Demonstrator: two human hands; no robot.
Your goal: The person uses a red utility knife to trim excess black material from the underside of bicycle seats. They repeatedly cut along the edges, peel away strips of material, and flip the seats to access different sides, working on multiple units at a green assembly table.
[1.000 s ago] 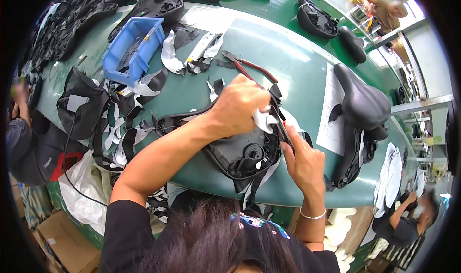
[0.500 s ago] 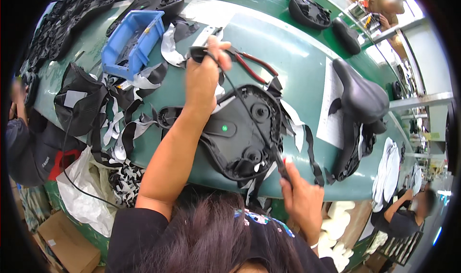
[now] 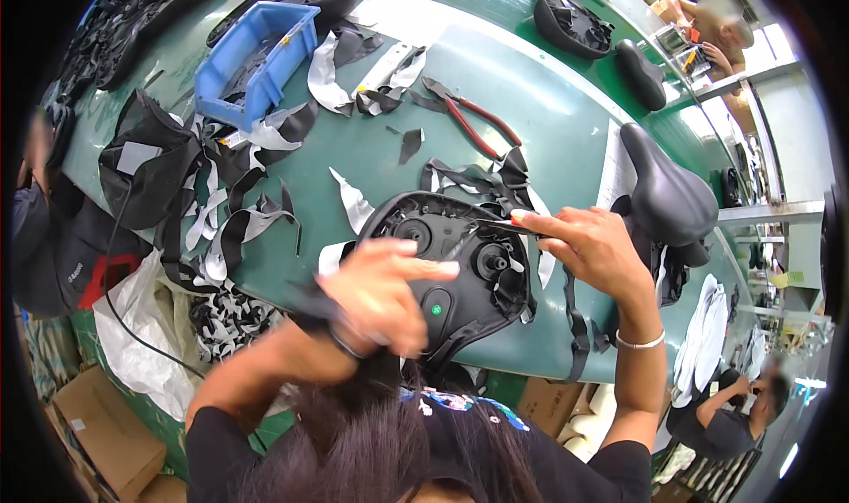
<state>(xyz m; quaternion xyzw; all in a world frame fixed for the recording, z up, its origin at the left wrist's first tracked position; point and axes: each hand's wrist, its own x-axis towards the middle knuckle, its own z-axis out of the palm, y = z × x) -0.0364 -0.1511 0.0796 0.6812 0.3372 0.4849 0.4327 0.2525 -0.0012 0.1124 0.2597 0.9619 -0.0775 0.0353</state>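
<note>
In front of me a black bicycle saddle [image 3: 460,299] lies with its underside up, wide end away from me and narrow end toward me. My right hand [image 3: 588,246] is closed around a slim knife-like cutting tool [image 3: 497,224]. The tool's thin end lies over the saddle's far right rim. Over the saddle's left side is my left hand [image 3: 380,295], blurred, with its index finger and thumb stretched out. A smeared black patch shows beside that wrist; I cannot tell what it is. Black and white trimmed strips [image 3: 469,177] lie just beyond the saddle.
Red-handled pliers [image 3: 473,122] and a blue bin [image 3: 243,96] stand farther back on the green table [image 3: 566,140]. A finished-looking saddle [image 3: 668,189] is at the right. Scraps [image 3: 239,238] and a black bag-like piece [image 3: 141,158] spread at the left. Other people sit beyond.
The saddle has turned, its narrow end swinging from the left toward me. My left hand came down and left from the far side; the black strip it pulled is no longer stretched. My right hand moved up.
</note>
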